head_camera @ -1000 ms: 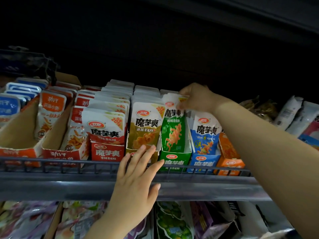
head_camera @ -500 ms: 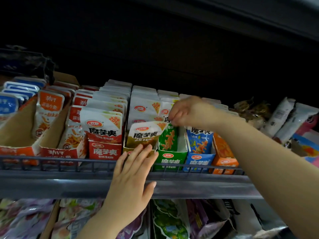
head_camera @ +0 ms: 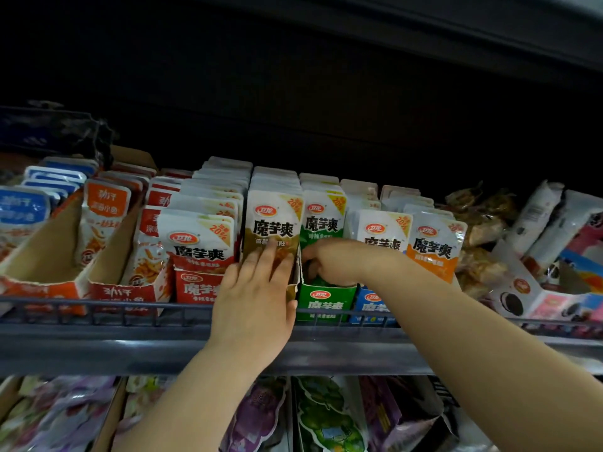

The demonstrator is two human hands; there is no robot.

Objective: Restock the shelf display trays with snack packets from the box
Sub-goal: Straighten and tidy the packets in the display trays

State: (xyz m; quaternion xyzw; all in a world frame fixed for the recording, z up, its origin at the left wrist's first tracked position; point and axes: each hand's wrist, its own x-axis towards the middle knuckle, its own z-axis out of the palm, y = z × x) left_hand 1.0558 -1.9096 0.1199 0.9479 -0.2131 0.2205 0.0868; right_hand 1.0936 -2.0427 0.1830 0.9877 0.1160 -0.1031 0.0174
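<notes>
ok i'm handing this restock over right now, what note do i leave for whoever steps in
Left hand: open, straight fingers pressing on the front brown packet, which stands upright.
Right hand: fingers curled down into the green tray, at the foot of the front green packet; whether it grips the packet is unclear.
Done: the brown and green rows look full to the back.
Left: probably seat the green packet, let go and square the fronts. The box is out of view, so remaining stock is unknown.
</notes>
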